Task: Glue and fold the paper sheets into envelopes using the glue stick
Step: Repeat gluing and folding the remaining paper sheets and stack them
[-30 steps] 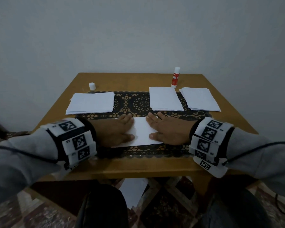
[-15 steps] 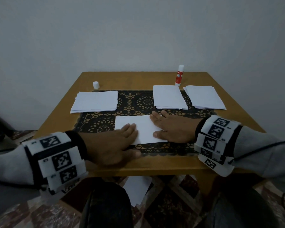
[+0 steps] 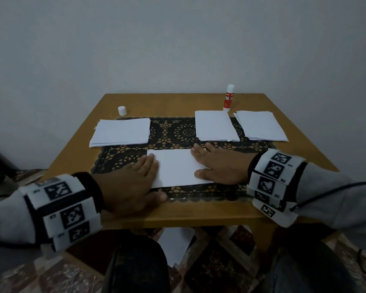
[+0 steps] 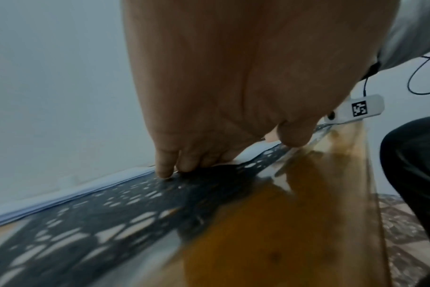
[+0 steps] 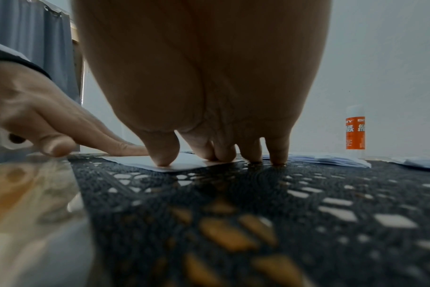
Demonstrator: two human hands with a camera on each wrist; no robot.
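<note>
Pressing flat with both hands, left hand [image 3: 135,182] and right hand [image 3: 218,166], fingers straight, on folded paper [image 3: 178,168] at frame centre, probably to fix the glued fold.

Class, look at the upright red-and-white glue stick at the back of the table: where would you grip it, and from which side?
Grip the red-and-white glue stick round its red middle, coming from the front right with the right hand. It stands upright behind the white paper stacks, so its round sides are free; a grip on the white top may slip.
</note>
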